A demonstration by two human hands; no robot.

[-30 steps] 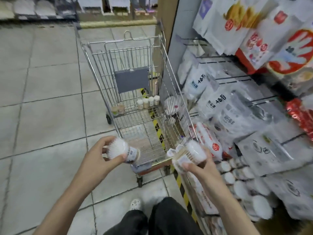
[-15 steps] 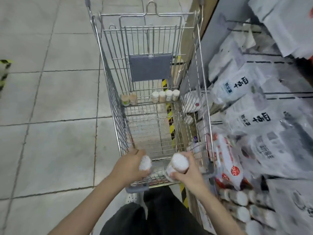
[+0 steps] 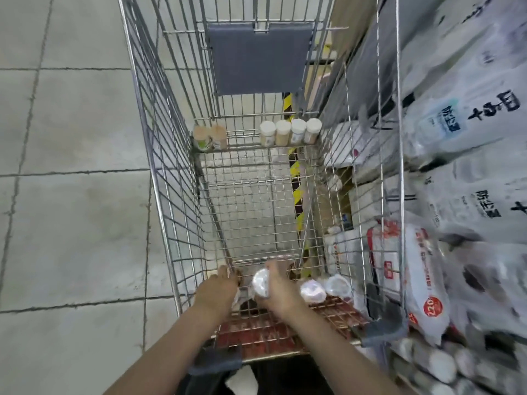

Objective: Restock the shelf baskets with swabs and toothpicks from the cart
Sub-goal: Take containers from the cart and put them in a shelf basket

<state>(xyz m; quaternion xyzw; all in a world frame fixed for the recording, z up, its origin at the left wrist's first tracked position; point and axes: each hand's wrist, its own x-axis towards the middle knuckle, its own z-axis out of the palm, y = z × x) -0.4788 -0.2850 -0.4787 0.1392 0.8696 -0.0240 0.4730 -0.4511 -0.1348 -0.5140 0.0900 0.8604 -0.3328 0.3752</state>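
Both hands back down in the cart, reaching for more stock.

A second ago I held a tub in each hand up by the shelf; now my right hand (image 3: 281, 292) grips a swab tub (image 3: 261, 282) low at the near end of the cart (image 3: 159, 178). My left hand (image 3: 218, 289) is curled near the wire; whether it holds anything I cannot tell. Two more tubs (image 3: 325, 289) lie just right, toothpick jars (image 3: 291, 132) at the far end.

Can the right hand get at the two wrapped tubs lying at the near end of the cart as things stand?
Probably not without first freeing itself: the right hand already grips a swab tub. The two wrapped tubs lie just to its right inside the cart, uncovered, with nothing between them and the hand.
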